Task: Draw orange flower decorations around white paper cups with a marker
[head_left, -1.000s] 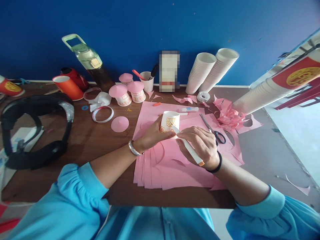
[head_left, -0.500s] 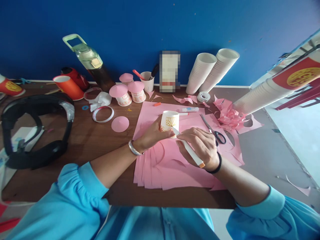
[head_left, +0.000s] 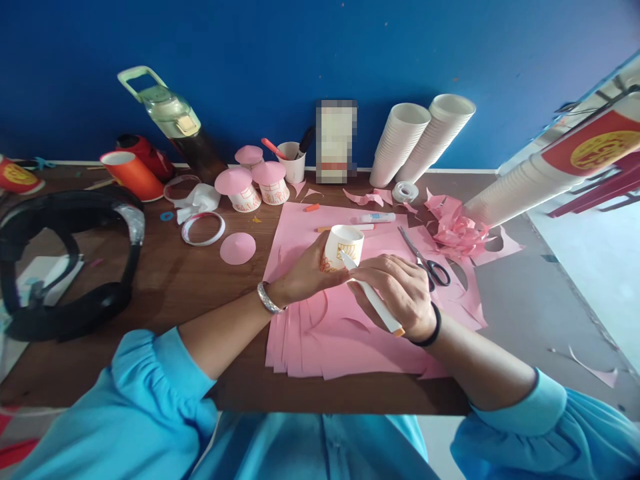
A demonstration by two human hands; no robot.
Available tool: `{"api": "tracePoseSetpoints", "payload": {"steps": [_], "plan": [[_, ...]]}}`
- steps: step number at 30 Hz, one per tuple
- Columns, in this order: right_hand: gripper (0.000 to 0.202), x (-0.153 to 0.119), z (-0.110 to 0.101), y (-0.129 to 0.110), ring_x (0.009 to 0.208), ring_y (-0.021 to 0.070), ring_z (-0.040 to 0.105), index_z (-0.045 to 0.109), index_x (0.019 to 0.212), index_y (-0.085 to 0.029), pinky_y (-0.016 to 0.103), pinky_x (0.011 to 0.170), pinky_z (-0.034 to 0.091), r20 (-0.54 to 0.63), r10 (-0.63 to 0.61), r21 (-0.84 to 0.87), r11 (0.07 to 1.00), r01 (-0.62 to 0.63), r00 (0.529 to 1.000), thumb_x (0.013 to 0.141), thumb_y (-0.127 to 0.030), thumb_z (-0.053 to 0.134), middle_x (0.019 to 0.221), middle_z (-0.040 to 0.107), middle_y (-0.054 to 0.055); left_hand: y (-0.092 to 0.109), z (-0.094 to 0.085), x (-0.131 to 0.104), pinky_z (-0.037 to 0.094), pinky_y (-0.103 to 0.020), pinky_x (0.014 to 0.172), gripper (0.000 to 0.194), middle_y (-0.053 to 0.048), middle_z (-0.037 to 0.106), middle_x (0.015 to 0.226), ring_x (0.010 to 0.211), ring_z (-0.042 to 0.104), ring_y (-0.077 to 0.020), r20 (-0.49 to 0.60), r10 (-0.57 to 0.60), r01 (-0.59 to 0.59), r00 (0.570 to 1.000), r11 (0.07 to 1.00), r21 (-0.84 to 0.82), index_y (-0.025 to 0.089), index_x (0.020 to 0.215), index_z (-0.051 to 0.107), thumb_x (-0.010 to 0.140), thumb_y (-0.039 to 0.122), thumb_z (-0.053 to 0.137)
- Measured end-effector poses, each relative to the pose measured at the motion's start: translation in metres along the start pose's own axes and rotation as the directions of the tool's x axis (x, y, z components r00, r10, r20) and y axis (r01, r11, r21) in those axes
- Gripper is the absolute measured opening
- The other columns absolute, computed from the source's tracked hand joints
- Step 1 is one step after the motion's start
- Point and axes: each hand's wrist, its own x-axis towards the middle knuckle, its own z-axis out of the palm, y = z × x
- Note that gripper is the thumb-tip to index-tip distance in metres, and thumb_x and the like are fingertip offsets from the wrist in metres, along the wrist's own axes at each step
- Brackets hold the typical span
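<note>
A white paper cup (head_left: pixel 351 241) with orange and yellow drawings is held in my left hand (head_left: pixel 313 270), its fingers wrapped round the side. My right hand (head_left: pixel 400 293) grips a white marker (head_left: pixel 379 307), whose tip meets the yellow window-like drawing on the cup. Both hands are above pink paper sheets (head_left: pixel 320 347). Left of them a pink paper cone (head_left: pixel 238 248) lies on the table. Behind it stand several small cups with pink cone tops (head_left: pixel 270 183), drawn on in orange.
Scissors (head_left: pixel 435 272), a glue stick (head_left: pixel 377 218) and pink scraps (head_left: pixel 457 230) lie right of the cup. Tall white cup stacks (head_left: pixel 403 143), a pen cup (head_left: pixel 293 163) and a bottle (head_left: pixel 185 127) stand along the wall. A black headset (head_left: pixel 133 267) is at left.
My left hand has turned and tilted the cup, so its drawing faces differently and more of its opening shows. The marker tip is now on the yellow drawing's left part.
</note>
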Motion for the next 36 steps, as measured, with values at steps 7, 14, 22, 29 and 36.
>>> {"api": "tracePoseSetpoints", "payload": {"steps": [7,14,22,29,36], "plan": [[0.03,0.0,-0.001,0.001,0.071,0.0189,0.072,0.062,0.123,-0.018,0.031,0.063,0.058,0.019,0.016,0.019,1.0,-0.017,1.0,0.095,-0.008,0.066,0.09,0.078,0.006,0.0,0.0,0.001,0.059,-0.039,0.087,0.082,-0.014,0.07,0.135,0.116,0.069,-0.0315,0.02,0.02,-0.02,1.0,1.0,-0.015,0.022,0.139,0.056,0.077,0.068,0.087],[0.029,0.001,-0.004,0.002,0.071,0.0193,0.072,0.061,0.121,-0.019,0.031,0.063,0.059,0.017,0.026,0.009,1.0,-0.026,1.0,0.095,-0.008,0.065,0.088,0.077,0.006,0.004,-0.002,-0.001,0.057,-0.039,0.088,0.081,-0.015,0.068,0.136,0.119,0.067,-0.0327,-0.013,-0.071,0.071,0.997,0.997,-0.027,0.021,0.134,0.054,0.075,0.064,0.09],[0.021,0.004,-0.005,0.002,0.07,0.0186,0.072,0.062,0.113,-0.019,0.031,0.063,0.059,0.02,0.025,-0.016,1.0,-0.025,0.999,0.095,-0.007,0.067,0.085,0.076,0.005,0.006,-0.001,-0.001,0.055,-0.04,0.092,0.075,-0.012,0.067,0.125,0.117,0.064,-0.03,-0.01,-0.094,0.09,0.996,0.975,-0.201,0.02,0.132,0.054,0.076,0.054,0.092],[0.02,0.004,-0.005,0.002,0.07,0.0181,0.073,0.061,0.113,-0.02,0.03,0.063,0.059,0.028,0.031,-0.021,0.999,-0.03,0.999,0.097,-0.009,0.066,0.085,0.076,0.004,0.006,-0.002,0.0,0.054,-0.036,0.091,0.066,-0.007,0.068,0.115,0.108,0.065,-0.0238,0.048,-0.036,0.048,0.998,0.953,-0.298,0.021,0.133,0.056,0.082,0.047,0.09],[0.024,0.004,-0.005,0.001,0.069,0.019,0.073,0.062,0.116,-0.021,0.031,0.063,0.06,0.035,0.034,-0.014,0.999,-0.034,0.999,0.095,-0.009,0.065,0.085,0.077,0.004,-0.003,-0.003,0.001,0.053,-0.034,0.088,0.06,-0.006,0.069,0.112,0.101,0.065,-0.0204,0.071,-0.029,0.053,0.997,0.929,-0.366,0.023,0.134,0.057,0.086,0.045,0.087]]}}
